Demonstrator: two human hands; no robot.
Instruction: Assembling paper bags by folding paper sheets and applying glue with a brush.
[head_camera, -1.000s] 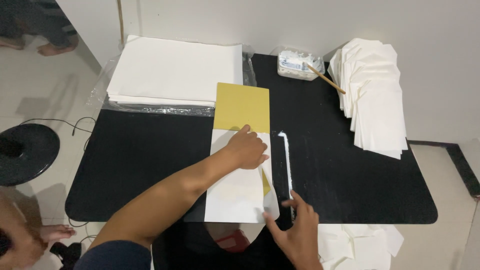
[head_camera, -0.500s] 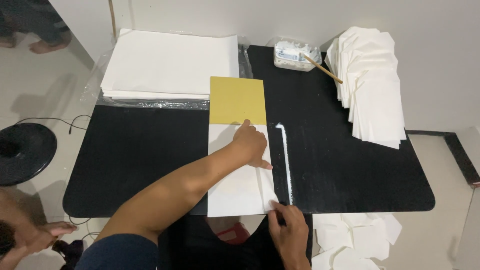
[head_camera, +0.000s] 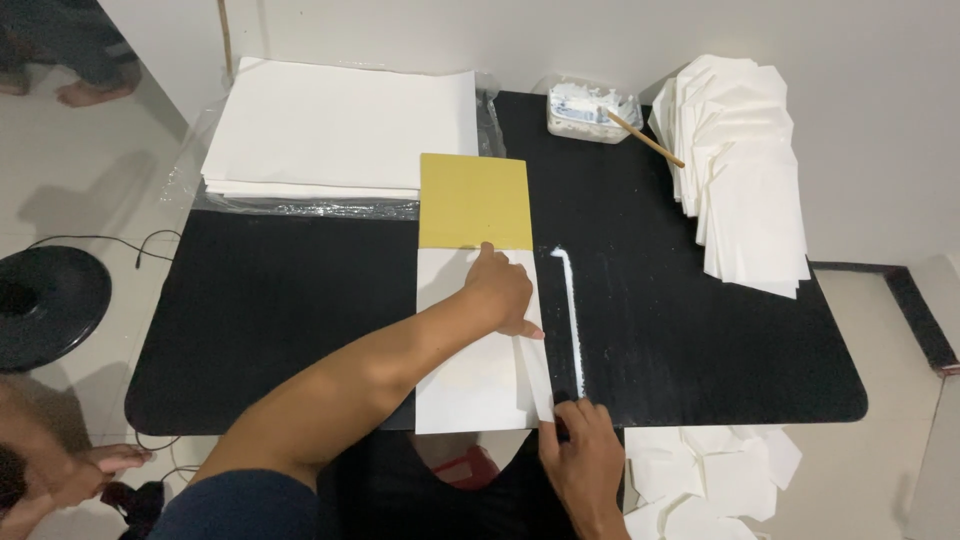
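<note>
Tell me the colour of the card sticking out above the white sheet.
Mustard yellow card, plain, seen in the head view.

I stand at a black counter (head_camera: 250, 320) with round corners. It sits close to a plain white wall (head_camera: 500, 35). The floor (head_camera: 100, 170) has pale shiny tiles, and soft shadows fall on it. A dark strip (head_camera: 915, 310) runs along the floor on my right side. A round black stand (head_camera: 45, 300) rests on the floor at my left, with a thin black cord (head_camera: 100, 240) just beside it. The light is soft and even.
</note>
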